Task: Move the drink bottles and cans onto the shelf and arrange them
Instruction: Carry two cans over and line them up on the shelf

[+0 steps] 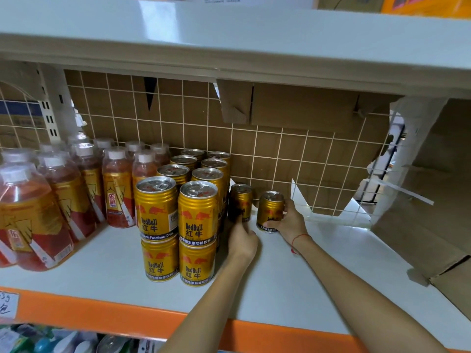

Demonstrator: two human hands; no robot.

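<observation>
On the white shelf (293, 281), the left hand (242, 242) closes its grip around a shadowed gold can (240, 201). The right hand (289, 220) grips a second can (270, 211), upright just beside it. Stacked cans (197, 215) and bottles (117, 187) stand left.

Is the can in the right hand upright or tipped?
Upright: the can stands base-down on the shelf, pull-tab top facing up, right hand wrapped round it.
</observation>
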